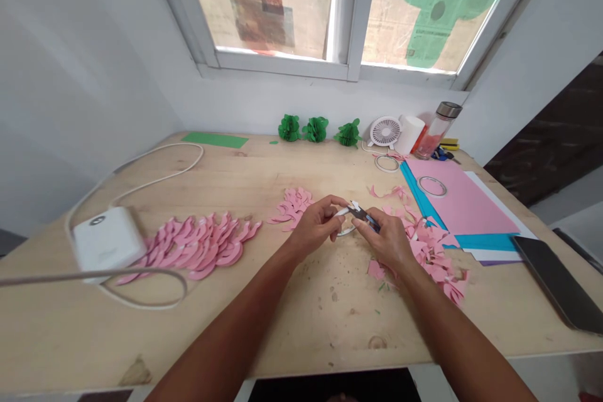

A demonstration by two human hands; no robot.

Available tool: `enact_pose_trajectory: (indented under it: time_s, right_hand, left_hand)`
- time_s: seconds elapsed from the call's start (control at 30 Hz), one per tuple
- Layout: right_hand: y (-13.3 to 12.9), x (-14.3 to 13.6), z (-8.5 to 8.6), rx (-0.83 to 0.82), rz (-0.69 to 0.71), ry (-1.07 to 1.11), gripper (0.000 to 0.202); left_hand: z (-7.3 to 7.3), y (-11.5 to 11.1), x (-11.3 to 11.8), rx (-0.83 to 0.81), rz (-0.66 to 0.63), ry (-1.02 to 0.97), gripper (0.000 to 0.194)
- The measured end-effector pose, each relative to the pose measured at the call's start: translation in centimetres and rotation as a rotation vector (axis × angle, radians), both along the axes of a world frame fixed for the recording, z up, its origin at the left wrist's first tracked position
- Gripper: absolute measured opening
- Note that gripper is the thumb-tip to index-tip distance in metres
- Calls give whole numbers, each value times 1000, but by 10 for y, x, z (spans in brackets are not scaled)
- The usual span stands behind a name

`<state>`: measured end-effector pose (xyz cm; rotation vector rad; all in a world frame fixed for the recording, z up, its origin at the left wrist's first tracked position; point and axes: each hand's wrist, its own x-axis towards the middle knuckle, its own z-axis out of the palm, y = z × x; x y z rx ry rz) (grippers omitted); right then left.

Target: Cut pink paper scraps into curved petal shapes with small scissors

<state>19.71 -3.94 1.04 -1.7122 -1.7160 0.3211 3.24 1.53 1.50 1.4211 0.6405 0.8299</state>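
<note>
In the middle of the table, my left hand (320, 221) pinches a thin white roll of tape (347, 231), its ring partly covered by the fingers. Close against it, my right hand (389, 235) is closed around small dark scissors (362, 213) with some blue near the grip. The scissors' tip meets a white bit of tape by the left fingertips. Just left of my left hand lies a small pile of pink paper petals (294, 204). Beneath and beside my right hand spread pink paper scraps (431, 251).
Larger curved pink pieces (202, 245) lie left beside a white power bank (109, 240) with a looping cable. Green paper balls (315, 129), a small fan (385, 132) and a bottle (438, 132) line the wall. Coloured sheets (466, 201) and a phone (556, 279) lie right.
</note>
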Motion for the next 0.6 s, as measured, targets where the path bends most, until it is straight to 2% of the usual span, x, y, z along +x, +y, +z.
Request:
enact_pose_trajectory:
  time_s: [0.6]
  right_hand:
    - [1, 0, -2, -36, 0, -19, 33]
  left_hand:
    - [2, -1, 0, -9, 22, -13, 25]
